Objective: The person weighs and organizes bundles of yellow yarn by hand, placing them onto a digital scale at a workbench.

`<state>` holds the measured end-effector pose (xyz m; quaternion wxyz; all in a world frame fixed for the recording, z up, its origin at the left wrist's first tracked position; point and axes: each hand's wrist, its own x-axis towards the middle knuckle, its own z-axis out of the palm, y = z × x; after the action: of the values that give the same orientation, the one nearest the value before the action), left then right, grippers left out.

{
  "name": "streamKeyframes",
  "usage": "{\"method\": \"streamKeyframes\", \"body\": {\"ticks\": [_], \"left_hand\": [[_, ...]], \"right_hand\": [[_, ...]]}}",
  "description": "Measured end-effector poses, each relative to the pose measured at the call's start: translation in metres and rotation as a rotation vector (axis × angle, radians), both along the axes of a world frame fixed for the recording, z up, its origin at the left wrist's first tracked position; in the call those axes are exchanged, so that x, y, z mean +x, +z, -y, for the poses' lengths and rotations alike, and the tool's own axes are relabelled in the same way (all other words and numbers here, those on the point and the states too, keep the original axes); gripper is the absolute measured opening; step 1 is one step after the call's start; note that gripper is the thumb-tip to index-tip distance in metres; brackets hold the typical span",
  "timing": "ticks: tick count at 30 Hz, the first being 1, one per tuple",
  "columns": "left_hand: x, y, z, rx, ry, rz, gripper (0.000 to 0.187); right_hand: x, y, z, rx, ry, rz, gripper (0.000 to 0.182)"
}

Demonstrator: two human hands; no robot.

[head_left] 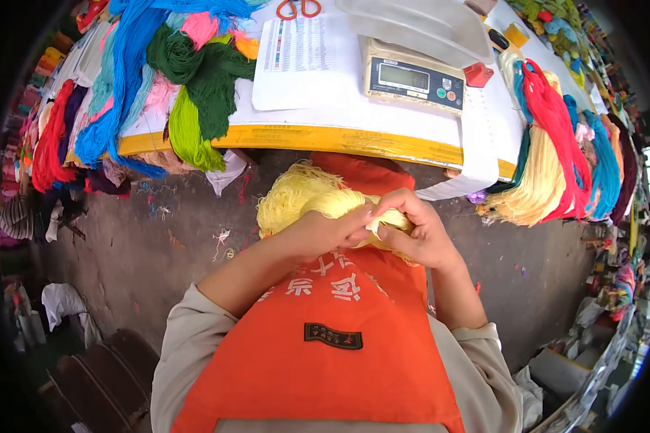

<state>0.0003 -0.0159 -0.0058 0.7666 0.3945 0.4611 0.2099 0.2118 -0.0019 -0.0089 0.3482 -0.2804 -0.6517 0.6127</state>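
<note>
A pale yellow skein of yarn point(292, 195) rests on my lap, over the orange apron point(325, 375). My left hand point(336, 232) is closed on the skein from the left, its fingertips meeting those of the other hand. From the right, my right hand point(422, 234) pinches the yellow yarn with bent fingers and thumb. A bunched part of the skein lies between and behind both hands. What exactly the fingertips pinch is too small to make out.
In front stands a table with a yellow edge point(289, 137). On it are a digital scale point(415, 78) with a clear plastic tray point(426, 29), a printed colour sheet point(300, 61) and orange-handled scissors point(298, 9). Blue skeins point(126, 79) and red skeins point(556, 130) hang over the edge.
</note>
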Motion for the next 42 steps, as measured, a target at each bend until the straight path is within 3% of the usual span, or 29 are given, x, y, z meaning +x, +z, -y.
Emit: {"method": "streamKeyframes", "body": {"ticks": [7, 9, 14, 18, 24, 26, 29, 31, 42], "left_hand": [[0.000, -0.010, 0.003, -0.055, -0.134, 0.216, 0.044], [0.002, -0.005, 0.004, -0.021, -0.120, 0.201, 0.044], [0.004, 0.007, 0.006, 0.006, -0.083, 0.098, 0.044], [0.006, -0.001, 0.005, 0.210, -0.059, 0.057, 0.034], [0.005, 0.003, 0.005, 0.309, -0.002, 0.097, 0.016], [0.005, 0.002, 0.005, 0.339, 0.009, 0.080, 0.014], [0.005, -0.002, 0.005, 0.378, 0.000, 0.025, 0.015], [0.007, -0.007, 0.006, 0.545, -0.008, -0.009, 0.015], [0.009, -0.024, 0.016, 0.563, 0.046, -0.090, 0.016]], "right_hand": [[0.002, 0.004, 0.002, 0.172, 0.000, 0.059, 0.014], [0.002, 0.000, 0.004, 0.188, 0.002, 0.075, 0.013], [-0.006, -0.009, 0.013, 0.256, -0.250, 0.095, 0.012], [-0.009, -0.007, 0.016, 0.254, -0.335, 0.091, 0.012], [-0.009, -0.012, 0.018, 0.152, -0.331, 0.083, 0.014], [-0.013, -0.009, 0.020, -0.171, -0.307, -0.117, 0.017], [-0.011, -0.016, 0.019, -0.180, -0.290, -0.081, 0.019], [-0.012, -0.016, 0.018, -0.194, -0.299, -0.075, 0.019], [-0.012, -0.034, 0.019, -0.334, -0.304, -0.100, 0.018]]}}
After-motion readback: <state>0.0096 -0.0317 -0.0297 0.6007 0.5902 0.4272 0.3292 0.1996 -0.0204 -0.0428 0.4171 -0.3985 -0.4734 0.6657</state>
